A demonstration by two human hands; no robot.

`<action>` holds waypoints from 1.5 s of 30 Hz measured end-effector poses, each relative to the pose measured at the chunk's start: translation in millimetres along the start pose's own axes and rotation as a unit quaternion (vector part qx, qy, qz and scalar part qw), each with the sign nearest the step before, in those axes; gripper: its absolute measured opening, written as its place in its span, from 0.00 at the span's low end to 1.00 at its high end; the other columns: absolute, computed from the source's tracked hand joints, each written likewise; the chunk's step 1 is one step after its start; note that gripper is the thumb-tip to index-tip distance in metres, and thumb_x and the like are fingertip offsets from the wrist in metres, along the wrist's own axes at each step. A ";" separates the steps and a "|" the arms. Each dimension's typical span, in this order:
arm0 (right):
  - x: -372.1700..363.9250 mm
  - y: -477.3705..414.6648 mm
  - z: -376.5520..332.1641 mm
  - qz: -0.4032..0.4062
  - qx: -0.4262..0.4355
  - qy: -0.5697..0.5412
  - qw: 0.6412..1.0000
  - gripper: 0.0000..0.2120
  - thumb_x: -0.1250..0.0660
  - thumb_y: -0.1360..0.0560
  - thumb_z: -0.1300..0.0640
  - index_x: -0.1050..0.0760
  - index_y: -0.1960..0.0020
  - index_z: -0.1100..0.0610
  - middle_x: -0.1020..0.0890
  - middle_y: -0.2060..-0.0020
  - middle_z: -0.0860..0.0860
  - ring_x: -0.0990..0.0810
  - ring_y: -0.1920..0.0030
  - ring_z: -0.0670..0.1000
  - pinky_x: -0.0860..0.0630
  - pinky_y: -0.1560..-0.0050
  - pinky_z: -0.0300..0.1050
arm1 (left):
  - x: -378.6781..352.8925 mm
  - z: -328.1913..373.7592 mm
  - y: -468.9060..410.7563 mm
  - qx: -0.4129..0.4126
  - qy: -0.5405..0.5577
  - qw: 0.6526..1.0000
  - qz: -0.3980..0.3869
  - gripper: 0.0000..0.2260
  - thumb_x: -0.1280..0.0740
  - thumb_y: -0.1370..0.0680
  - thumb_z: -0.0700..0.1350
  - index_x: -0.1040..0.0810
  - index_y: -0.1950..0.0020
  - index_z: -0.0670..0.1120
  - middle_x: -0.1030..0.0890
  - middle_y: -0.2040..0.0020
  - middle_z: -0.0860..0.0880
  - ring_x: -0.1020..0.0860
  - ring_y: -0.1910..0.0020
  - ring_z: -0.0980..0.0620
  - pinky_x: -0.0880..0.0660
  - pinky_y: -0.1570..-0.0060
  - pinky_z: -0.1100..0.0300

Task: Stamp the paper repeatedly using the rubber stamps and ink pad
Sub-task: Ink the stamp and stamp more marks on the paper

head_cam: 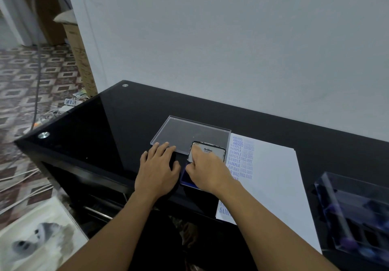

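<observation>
Head view: right hand (203, 170) curls over the Artline ink pad (185, 178), grip contents hidden. Left hand (157, 172) lies flat at nine o'clock, stamped paper (273, 186) at three. Advise inking evenly and lifting straight.

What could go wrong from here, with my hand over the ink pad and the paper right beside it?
1. Your right hand sits over the open blue ink pad; stray ink on it could smudge the paper.
2. Neither hand holds the paper on the glossy desk, so it may slide when stamped.
3. The printed columns are crowded; a new stamp there may overlap.
</observation>
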State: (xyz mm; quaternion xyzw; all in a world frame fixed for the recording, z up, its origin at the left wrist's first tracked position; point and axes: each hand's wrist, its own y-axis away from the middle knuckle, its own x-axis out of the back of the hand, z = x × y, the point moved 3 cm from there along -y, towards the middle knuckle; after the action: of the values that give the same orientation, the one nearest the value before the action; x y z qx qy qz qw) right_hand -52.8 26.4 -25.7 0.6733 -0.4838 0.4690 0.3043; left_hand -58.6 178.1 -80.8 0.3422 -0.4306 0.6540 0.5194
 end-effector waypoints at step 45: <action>-1.3 -1.5 0.3 0.014 -0.009 -0.006 1.000 0.07 0.41 0.22 0.55 0.39 0.55 0.53 0.28 0.68 0.51 0.30 0.68 0.51 0.38 0.70 0.45 | -0.4 0.6 -0.6 -0.002 0.003 1.000 0.010 0.23 0.42 0.18 0.54 0.35 0.23 0.53 0.37 0.22 0.53 0.47 0.20 0.52 0.48 0.23 0.46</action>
State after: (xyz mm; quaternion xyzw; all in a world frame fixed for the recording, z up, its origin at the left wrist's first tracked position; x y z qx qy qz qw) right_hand -51.5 27.2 -26.9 0.6664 -0.4990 0.4649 0.3013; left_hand -58.0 177.4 -80.8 0.3348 -0.4336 0.6595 0.5148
